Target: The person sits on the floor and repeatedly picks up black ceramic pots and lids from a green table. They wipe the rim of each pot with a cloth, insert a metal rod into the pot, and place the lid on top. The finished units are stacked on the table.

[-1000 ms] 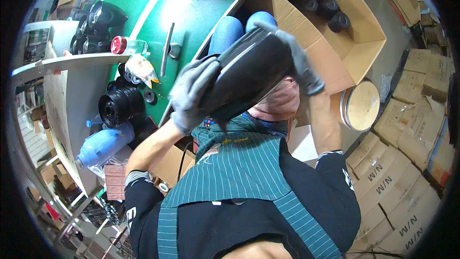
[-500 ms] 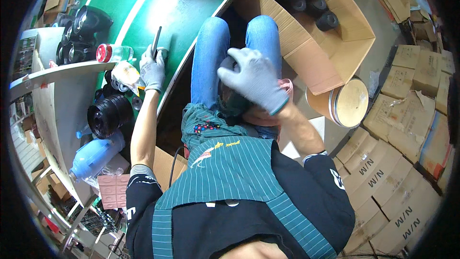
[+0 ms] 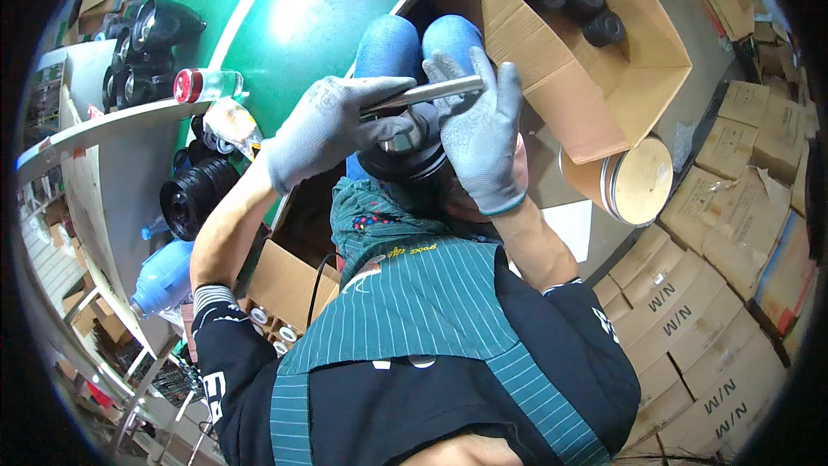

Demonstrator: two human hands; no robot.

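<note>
My left hand, in a grey glove, is closed on a silver metal bar held crosswise above my knees. A shiny metal cylinder shows under the bar, by the left thumb; whether the two are joined I cannot tell. My right hand, gloved too, has its fingers stretched out, and the bar's far end lies across them. Between my thighs sits a black round part, just below both hands and partly hidden by them.
A green-topped bench runs along my left, with a red-lidded clear jar and black round parts. An open cardboard box holding black parts stands ahead right, near a round drum. Stacked cartons line the right side.
My left hand has come from the bench to above my lap with the metal bar. The right hand has turned and its fingers have straightened beside the black part.
</note>
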